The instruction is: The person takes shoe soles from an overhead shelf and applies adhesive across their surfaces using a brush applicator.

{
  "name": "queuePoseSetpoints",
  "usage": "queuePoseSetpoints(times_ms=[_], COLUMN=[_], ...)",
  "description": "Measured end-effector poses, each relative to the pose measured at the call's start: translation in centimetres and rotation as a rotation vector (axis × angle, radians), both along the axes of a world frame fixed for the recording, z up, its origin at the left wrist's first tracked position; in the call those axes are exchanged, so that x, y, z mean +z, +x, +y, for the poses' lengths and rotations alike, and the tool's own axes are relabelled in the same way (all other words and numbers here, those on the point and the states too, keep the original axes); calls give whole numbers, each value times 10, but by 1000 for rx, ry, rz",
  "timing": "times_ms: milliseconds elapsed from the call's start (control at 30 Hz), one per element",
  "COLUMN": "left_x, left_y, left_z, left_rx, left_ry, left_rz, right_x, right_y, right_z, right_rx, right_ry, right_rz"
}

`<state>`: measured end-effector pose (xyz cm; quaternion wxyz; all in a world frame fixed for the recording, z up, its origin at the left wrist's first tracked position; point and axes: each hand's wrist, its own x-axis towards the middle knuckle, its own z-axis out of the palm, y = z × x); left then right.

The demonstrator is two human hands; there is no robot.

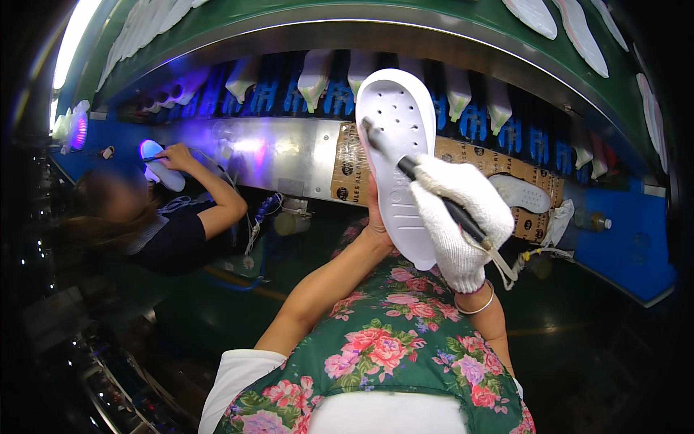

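A white shoe sole (406, 206) with small holes in its forefoot is held upright before me. My left hand (377, 217) grips its left edge, most of the fingers hidden behind it. In a white knit glove, my right hand (463, 217) is closed round the black handle of a brush (387, 145). The bristles touch the sole's left side, near the holes. From the lower end of the handle runs a pale tube (500, 262). To the right, another white sole (522, 194) lies on a cardboard sheet (455, 150).
Behind the sole runs a line of blue holders (473, 123) with pale shoe parts (316, 79). More soles (535, 16) rest on a green shelf (463, 11) above. At left, a co-worker's hand (177, 155) works at a sole. A bottle (594, 220) lies at right.
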<state>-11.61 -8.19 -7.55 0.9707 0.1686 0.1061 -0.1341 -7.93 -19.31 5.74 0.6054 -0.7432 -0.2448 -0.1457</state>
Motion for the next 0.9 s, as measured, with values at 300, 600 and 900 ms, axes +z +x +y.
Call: queuePoseSetpoints(times_ms=[300,600,900], left_x=[-4,-13,-1], left_y=[10,20,26], left_z=[-2,4,8], left_rx=[-7,-7,46], left_ry=[-141,-625,-171], left_rz=[-36,-210,-186], right_x=[-5,-16,-36], right_y=[-9,-9,-18], right_z=[0,0,-6], right_rx=[-3,57,168], right_ry=[-98,-78,-107], right_rz=[-26,6,-40])
